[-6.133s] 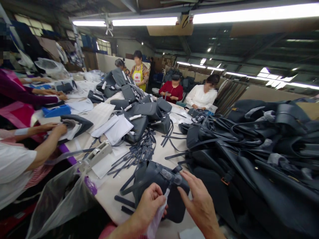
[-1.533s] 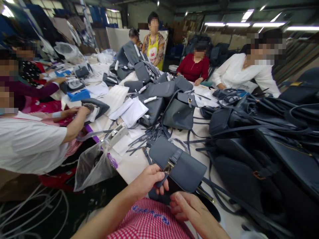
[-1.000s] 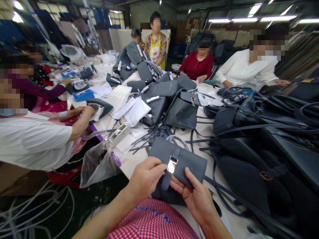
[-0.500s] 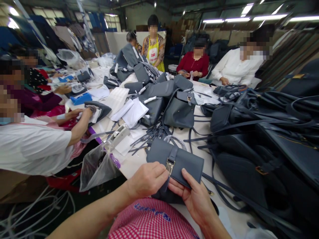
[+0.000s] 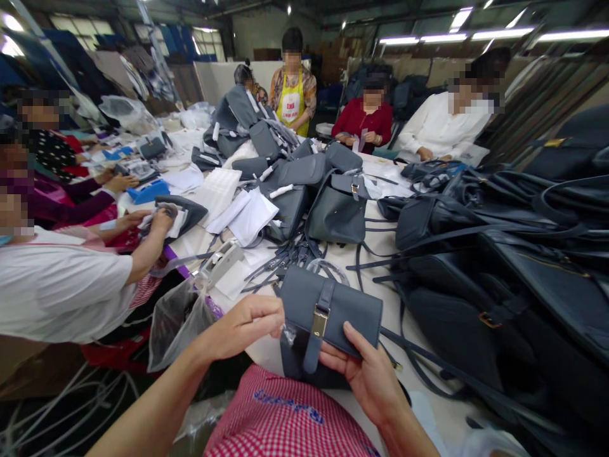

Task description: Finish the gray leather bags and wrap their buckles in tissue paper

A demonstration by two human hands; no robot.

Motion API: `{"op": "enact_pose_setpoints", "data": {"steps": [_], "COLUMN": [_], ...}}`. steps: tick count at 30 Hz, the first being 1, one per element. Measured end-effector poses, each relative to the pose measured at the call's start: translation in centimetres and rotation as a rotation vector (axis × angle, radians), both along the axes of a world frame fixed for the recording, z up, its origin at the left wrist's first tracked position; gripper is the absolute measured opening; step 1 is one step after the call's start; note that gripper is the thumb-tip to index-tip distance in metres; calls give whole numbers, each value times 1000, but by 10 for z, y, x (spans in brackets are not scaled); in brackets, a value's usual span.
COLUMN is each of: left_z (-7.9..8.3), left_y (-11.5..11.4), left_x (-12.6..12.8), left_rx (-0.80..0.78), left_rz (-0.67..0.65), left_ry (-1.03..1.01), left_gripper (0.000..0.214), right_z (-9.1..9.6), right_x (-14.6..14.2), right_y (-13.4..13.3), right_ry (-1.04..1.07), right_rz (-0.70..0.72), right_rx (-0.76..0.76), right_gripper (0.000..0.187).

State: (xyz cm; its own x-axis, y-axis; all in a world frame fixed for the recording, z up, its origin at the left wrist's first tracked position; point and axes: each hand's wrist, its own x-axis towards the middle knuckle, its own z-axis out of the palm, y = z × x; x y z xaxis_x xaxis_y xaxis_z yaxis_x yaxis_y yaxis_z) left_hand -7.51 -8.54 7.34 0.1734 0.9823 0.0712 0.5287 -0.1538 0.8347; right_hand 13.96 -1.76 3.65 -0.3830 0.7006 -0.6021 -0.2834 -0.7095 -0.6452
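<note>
In front of me is a dark blue-grey handbag (image 5: 352, 304) with its flap facing up. A strap (image 5: 311, 354) runs down the flap through a gold buckle (image 5: 320, 321), its lower end hanging loose. My right hand (image 5: 364, 365) grips the flap's lower edge, thumb on top and fingers underneath. Left of the buckle, my left hand (image 5: 254, 324) is closed in a pinch, apart from the bag. A small crumpled bit of clear plastic film (image 5: 288, 334) sticks out from its fingers.
Dark bags and straps (image 5: 499, 285) are heaped at the right, more bags (image 5: 295, 171) mid-table. A tape dispenser (image 5: 222, 263) and white sheets (image 5: 250, 216) lie left of centre. Close at left, a co-worker in a white shirt (image 5: 71, 285) handles a bag. Others work around the table.
My left hand has moved left, off the buckle, with clear film in its fingers. The buckle and strap end are now uncovered. My right hand keeps its grip on the flap.
</note>
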Motion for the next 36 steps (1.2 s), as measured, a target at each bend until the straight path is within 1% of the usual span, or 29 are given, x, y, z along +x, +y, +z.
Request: {"op": "enact_pose_setpoints", "data": {"steps": [1,2,4,6,7,8,9,10,12,13,14,16,17,18,19,20,22,23,24,25,27,30,32,34,35,36], "left_z": [0,-2,-11,-22,-27,-32,-36,-38,-40,-39,-37,-30,-25,-20,-14,-8,3,7,10,10,4,-14,-26,-30,-29,-28], "left_y": [-7,-13,-24,-30,-32,-33,-32,-30,-20,-13,-5,13,21,29,36,42,53,58,65,71,88,116,127,126,120,110], "left_x": [-7,-12,-18,-16,-12,-8,-3,1,9,12,14,16,17,17,17,18,18,19,18,18,16,13,10,10,11,13], "left_rx": [-13,3,-10,-99,-132,-121,-59,45,311,428,519,620,630,609,566,511,396,356,334,324,323,330,345,403,446,493], "left_rz": [-42,-20,31,43,57,106,191,300,494,531,511,360,281,237,232,255,336,378,420,461,514,522,567,622,623,590], "left_ry": [74,173,359,452,472,489,510,533,574,584,585,544,494,429,365,308,225,198,174,154,130,122,181,296,348,381], "left_gripper": [23,24,25,25,21,14,13,24,44,48,45,33,26,21,16,13,12,11,10,12,25,41,55,66,65,58], "right_z": [0,0,2,3,5,6,7,7,10,11,13,17,19,22,24,26,26,25,23,21,16,14,17,19,18,17], "right_x": [1,1,3,5,6,7,8,10,13,14,15,19,21,24,26,29,33,33,32,30,20,4,0,6,11,17], "right_y": [3,6,13,18,20,22,23,23,20,19,17,15,15,17,19,21,24,24,23,20,11,0,-2,2,5,9], "right_ry": [12,23,45,60,65,70,73,74,74,70,64,71,85,87,56,-30,-358,-547,-708,-826,-969,-1139,-1198,-1200,-1191,-1182], "right_rz": [-1,-3,-6,5,15,27,39,48,70,85,100,120,124,129,149,184,308,396,494,589,742,921,1080,1216,1246,1255], "right_rx": [-7,-16,-41,-86,-112,-138,-161,-175,-175,-160,-136,-44,36,147,283,434,714,813,879,928,1034,1239,1305,1306,1317,1338], "right_gripper": [51,47,37,27,24,22,20,20,20,20,21,27,32,37,43,47,49,48,45,42,39,34,30,30,31,31]}}
